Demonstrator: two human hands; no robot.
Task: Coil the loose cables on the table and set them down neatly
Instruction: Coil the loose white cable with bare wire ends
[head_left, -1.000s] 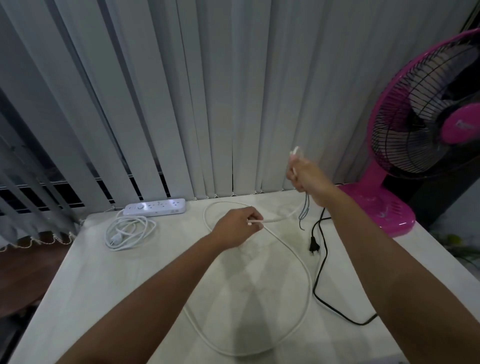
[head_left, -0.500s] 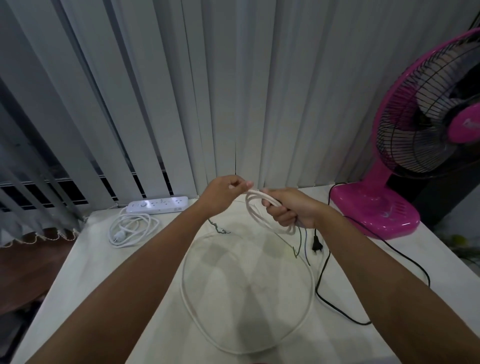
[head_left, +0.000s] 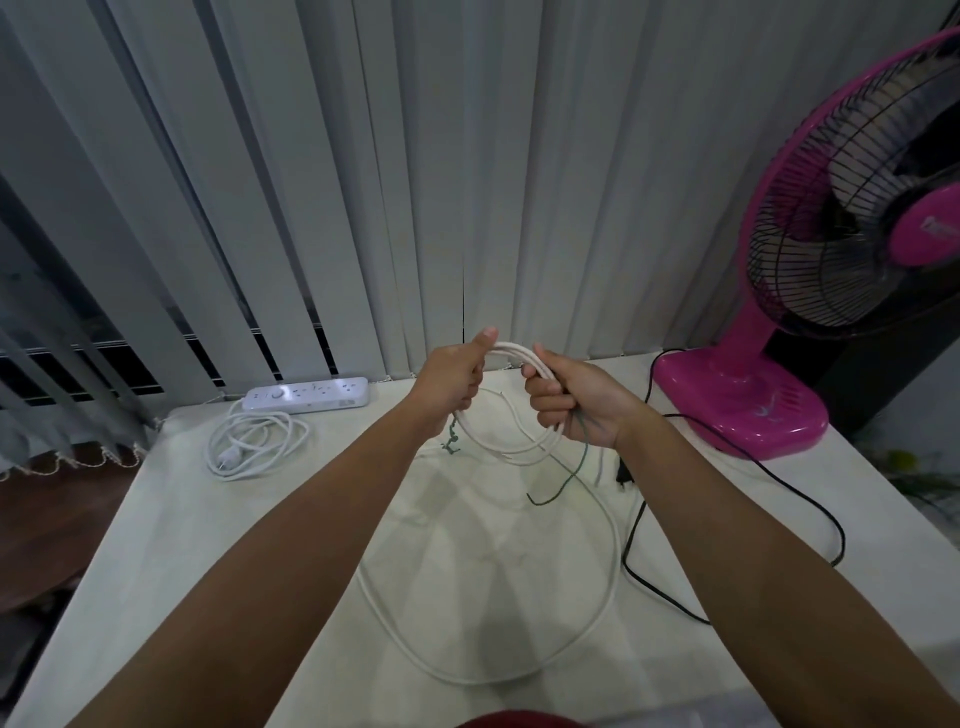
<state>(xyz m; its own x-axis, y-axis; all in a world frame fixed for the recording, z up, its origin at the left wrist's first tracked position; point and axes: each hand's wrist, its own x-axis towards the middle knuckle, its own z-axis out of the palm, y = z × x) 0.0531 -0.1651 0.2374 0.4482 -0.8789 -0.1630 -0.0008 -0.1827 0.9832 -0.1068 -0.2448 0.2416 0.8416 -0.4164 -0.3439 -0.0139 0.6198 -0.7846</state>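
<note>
A thick white cable (head_left: 597, 618) lies in one wide loop on the pale table (head_left: 182, 545), and its upper part rises into small coils held between my hands. My left hand (head_left: 454, 382) grips the coils at their left side, thumb up. My right hand (head_left: 569, 397) is closed around the coils' right side. Thin green and grey wire ends (head_left: 558, 486) hang from below my right hand. A short twisted green wire end (head_left: 453, 442) dangles under my left hand.
A white power strip (head_left: 306, 395) with its coiled white cord (head_left: 254, 449) lies at the back left. A pink fan (head_left: 831, 270) stands at the right; its black cord (head_left: 675, 592) and plug (head_left: 623, 474) trail across the table. Vertical blinds hang behind.
My hands came together above the table. The white cable went from one open run into small coils held by both hands, and the loop on the table has shrunk.
</note>
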